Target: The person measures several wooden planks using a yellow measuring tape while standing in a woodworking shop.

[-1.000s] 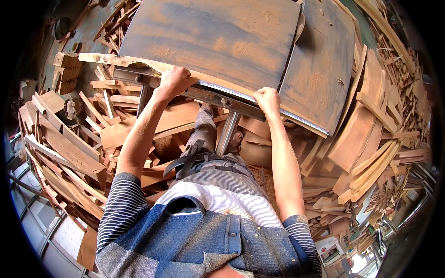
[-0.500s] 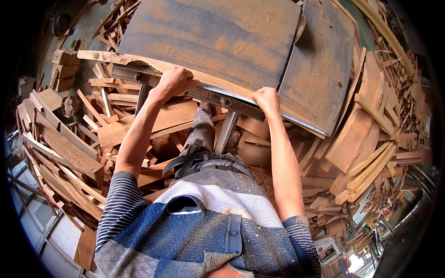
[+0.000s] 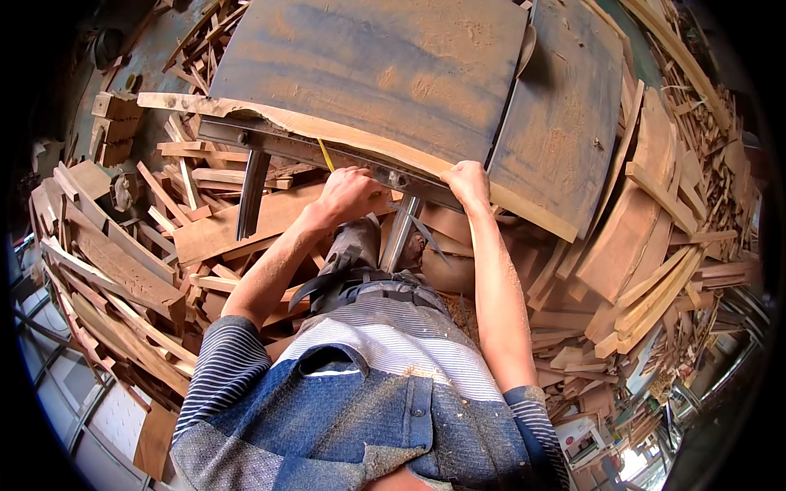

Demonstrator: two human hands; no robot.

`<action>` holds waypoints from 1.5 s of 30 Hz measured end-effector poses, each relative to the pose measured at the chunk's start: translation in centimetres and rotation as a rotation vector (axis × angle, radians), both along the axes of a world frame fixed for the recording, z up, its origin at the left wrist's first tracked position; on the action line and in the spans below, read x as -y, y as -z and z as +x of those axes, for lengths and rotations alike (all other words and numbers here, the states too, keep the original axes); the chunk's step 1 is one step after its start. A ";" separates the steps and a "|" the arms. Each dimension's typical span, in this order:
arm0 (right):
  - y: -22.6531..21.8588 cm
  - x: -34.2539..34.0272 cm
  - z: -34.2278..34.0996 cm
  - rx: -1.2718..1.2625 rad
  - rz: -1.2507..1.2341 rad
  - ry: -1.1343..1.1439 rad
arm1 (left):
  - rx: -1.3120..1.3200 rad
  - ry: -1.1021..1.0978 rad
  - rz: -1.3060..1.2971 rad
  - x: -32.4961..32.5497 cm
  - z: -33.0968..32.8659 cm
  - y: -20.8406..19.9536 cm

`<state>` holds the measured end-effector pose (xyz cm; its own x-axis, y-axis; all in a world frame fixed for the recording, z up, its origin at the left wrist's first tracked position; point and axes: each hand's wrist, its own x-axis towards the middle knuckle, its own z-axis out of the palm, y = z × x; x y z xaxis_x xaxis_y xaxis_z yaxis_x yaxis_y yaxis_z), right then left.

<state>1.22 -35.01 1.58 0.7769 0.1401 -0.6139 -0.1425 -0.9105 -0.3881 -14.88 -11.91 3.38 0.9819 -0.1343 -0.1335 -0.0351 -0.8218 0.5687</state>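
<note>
A long pale board with a wavy near edge lies along the front of a sawdust-covered machine table. My right hand is closed on this board's near edge, right of its middle. My left hand is curled just below the table's front rail, apart from the board. It grips a tape measure, whose case is mostly hidden by the fingers. A thin yellow strip sticks up beside that hand, and a narrow grey strip slants down to its right.
A second table panel adjoins on the right, past a dark gap. Metal legs stand under the front rail. Offcuts and planks are heaped below and at left; more long boards lean at right.
My left hand has come off the board, moving down and to the right. The tape blade no longer lies along the board's edge. My right hand stays almost in place.
</note>
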 end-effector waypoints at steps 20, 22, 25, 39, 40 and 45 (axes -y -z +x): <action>-7.6 6.9 -9.6 -0.102 0.577 -0.280 | -0.531 -0.337 -0.102 -21.5 -4.2 -10.5; -6.5 5.1 -9.7 0.168 0.523 -0.271 | -0.584 -0.384 -0.080 -23.1 -3.6 -11.1; -5.9 2.3 -9.2 0.417 0.472 -0.184 | -0.623 -0.424 -0.071 -24.8 -2.8 -12.1; -1.2 -5.1 -10.3 0.756 0.304 -0.407 | -0.761 -0.454 0.010 -32.0 0.1 -7.4; -1.5 -5.3 -10.3 0.763 0.309 -0.407 | -0.778 -0.444 0.004 -32.4 0.0 -7.1; -2.9 -6.0 -9.3 0.844 0.264 -0.475 | -0.751 -0.303 -0.206 -35.5 -1.7 -8.3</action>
